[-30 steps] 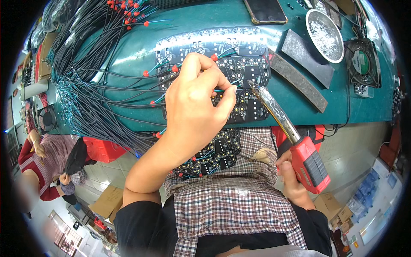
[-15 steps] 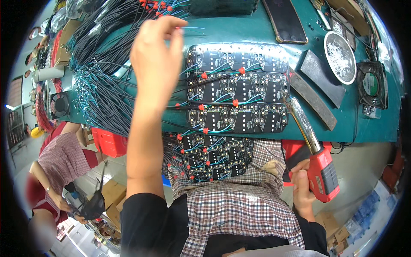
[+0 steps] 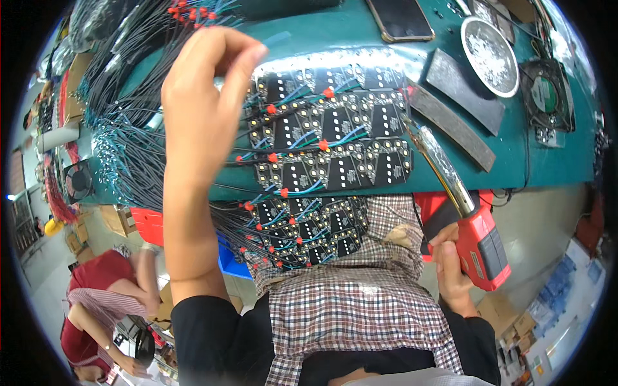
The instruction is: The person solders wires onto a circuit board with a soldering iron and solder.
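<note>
My left hand (image 3: 205, 100) is raised over the far left side of the black circuit boards (image 3: 335, 122), thumb and forefinger pinched together. Thin blue wire ends (image 3: 278, 38), smeared by motion, stick out past its fingertips; the rest of that cable is hidden by the hand. My right hand (image 3: 452, 265) grips a red and black soldering gun (image 3: 484, 248) low at the right. Its metal barrel slants up and left, with the tip beside the boards' right edge. Black cables with red ties (image 3: 323, 145) and blue-green ends lie across the boards.
Bundles of black cables (image 3: 138, 148) cover the table's left side. More circuit boards (image 3: 309, 228) rest at my lap, below the table edge. At the right are a phone (image 3: 402, 18), two dark bars (image 3: 454, 128), a metal bowl (image 3: 490, 58) and a small fan (image 3: 547, 96). Another person (image 3: 106, 289) is at lower left.
The whole view has shifted, so the table things appear further left and higher. My left hand has come slightly nearer the boards with the wire. The person at lower left has changed posture.
</note>
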`<state>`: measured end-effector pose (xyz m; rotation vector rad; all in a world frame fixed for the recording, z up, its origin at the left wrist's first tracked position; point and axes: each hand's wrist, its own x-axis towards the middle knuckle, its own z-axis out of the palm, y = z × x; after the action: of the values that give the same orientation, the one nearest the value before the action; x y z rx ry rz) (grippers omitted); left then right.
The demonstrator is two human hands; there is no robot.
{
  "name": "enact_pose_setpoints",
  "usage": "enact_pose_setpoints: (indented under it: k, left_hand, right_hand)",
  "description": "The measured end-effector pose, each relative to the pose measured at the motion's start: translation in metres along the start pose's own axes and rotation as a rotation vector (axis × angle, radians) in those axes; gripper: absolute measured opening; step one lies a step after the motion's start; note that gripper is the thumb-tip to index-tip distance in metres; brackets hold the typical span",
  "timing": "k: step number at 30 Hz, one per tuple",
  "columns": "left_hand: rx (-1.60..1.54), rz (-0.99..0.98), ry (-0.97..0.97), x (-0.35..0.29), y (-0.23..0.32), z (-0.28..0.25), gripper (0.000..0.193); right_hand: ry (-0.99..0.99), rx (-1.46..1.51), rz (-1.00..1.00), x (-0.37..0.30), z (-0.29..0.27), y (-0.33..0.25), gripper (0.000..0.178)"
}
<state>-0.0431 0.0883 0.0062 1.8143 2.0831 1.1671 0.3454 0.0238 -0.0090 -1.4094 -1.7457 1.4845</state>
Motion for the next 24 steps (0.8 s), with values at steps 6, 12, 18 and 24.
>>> enact_pose_setpoints:
  k: [6,12,18,24]
  left_hand:
    - [-0.15,-0.146,-0.332,-0.07,0.081,0.017,0.012]
    - [-0.067,-0.139,-0.241,-0.097,0.079,0.04,0.017]
    - [-0.013,-0.099,-0.204,-0.098,0.079,0.044,0.02]
    - [-0.017,-0.078,-0.193,-0.1,0.077,0.047,0.019]
  right_hand:
    - [-0.03,-0.06,0.037,-0.007,-0.007,-0.012,0.009]
    - [-0.117,-0.225,-0.126,-0.02,-0.01,-0.007,0.01]
    - [-0.113,-0.235,-0.215,-0.024,-0.004,0.004,0.018]
    - [-0.084,-0.279,-0.283,-0.017,0.003,0.001,0.02]
